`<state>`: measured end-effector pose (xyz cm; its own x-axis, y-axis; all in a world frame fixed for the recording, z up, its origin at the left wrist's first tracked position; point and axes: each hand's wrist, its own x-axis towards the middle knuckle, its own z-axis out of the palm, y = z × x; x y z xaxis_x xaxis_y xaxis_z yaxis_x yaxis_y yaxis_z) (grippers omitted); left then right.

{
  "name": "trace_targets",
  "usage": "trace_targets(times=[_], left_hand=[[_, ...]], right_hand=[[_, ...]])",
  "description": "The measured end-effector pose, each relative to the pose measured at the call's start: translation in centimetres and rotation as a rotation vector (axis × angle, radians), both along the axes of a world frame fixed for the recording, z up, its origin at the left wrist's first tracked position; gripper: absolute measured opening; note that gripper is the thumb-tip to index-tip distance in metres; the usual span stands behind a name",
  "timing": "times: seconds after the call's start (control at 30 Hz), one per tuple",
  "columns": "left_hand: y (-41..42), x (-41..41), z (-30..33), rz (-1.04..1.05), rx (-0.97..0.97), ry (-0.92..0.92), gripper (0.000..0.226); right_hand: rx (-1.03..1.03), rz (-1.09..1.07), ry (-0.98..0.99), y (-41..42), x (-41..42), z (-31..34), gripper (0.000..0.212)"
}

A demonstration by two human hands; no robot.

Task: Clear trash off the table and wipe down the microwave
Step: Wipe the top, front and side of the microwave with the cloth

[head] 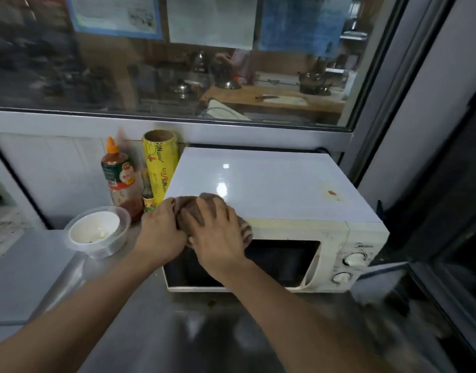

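Both hands sit together on a brown cloth (189,208) at the front left edge of the microwave (272,189), left hand (161,230) gripping it, right hand (218,232) spread flat on it.

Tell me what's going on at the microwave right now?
A person is wiping the white microwave. Both hands are on a brown cloth at the front left edge of its top: the right hand presses down on it, the left hand holds its left side. A stain remains on the top towards the right. A used bowl and sauce bottle sit to the left.
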<state>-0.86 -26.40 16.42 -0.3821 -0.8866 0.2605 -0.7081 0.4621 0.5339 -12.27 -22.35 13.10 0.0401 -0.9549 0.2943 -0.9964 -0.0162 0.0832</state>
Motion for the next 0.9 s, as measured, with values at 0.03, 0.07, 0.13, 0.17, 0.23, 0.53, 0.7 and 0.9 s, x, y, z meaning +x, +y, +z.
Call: trace_targets(times=[0.03, 0.07, 0.13, 0.17, 0.23, 0.53, 0.7, 0.9], left_hand=[[0.0, -0.2, 0.0, 0.013, 0.009, -0.001, 0.044], [0.1, -0.4, -0.2, 0.015, 0.021, -0.005, 0.044], [0.2, -0.8, -0.6, 0.047, 0.059, -0.055, 0.042], [0.4, -1.0, -0.8, 0.092, 0.077, -0.117, 0.045], [1.0, -1.7, -1.0, 0.171, 0.082, -0.273, 0.052], [4.8, -8.5, -1.5, 0.063, -0.008, -0.344, 0.062], [6.3, -11.7, -1.8, 0.013, -0.039, -0.34, 0.059], [5.4, -10.3, -0.9, -0.015, -0.017, -0.233, 0.053]], right_hand=[[-0.009, 0.013, 0.004, -0.1, -0.2, -0.1, 0.052], [-0.021, 0.036, 0.007, -0.1, -0.8, -0.1, 0.051], [-0.026, 0.072, 0.031, 0.5, -3.0, -0.1, 0.051], [-0.028, 0.07, 0.05, 1.2, -4.5, -0.1, 0.052], [-0.047, 0.022, 0.072, 3.0, -7.8, -0.2, 0.052], [-0.051, -0.157, 0.031, 10.3, -18.3, 0.7, 0.051], [-0.061, -0.288, -0.002, 13.9, -24.2, 0.6, 0.054], [-0.009, -0.34, -0.207, 9.5, -25.4, 1.8, 0.042]])
